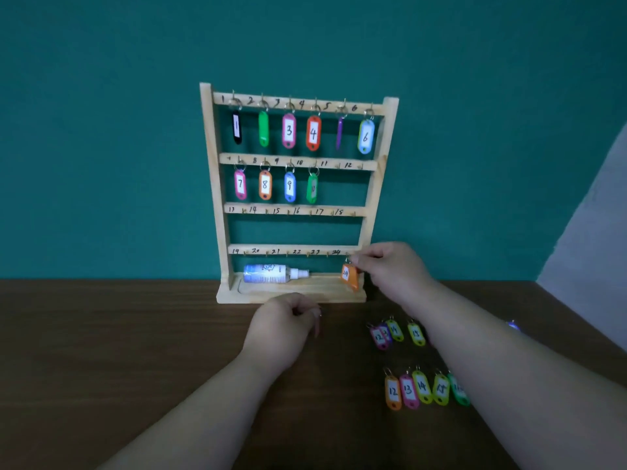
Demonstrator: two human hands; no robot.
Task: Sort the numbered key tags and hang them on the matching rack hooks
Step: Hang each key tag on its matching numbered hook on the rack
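A wooden key rack (376,184) stands against the teal wall, its four rails numbered 1 to 24. Tags 1 to 6 hang on the top rail and tags 7 to 10 on the second; the two lower rails carry none. My right hand (390,266) pinches the ring of an orange tag marked 24 (349,276) just under the hook labelled 24 at the bottom rail's right end. My left hand (285,323) rests on the table before the rack's base, fingers curled, with nothing visible in it. Several loose tags (420,388) lie in two rows at the right.
A white spray bottle (271,273) lies on its side on the rack's base shelf. The dark wooden table (118,351) runs to the teal wall. My right forearm covers part of the loose tags, and a pale surface rises at the far right.
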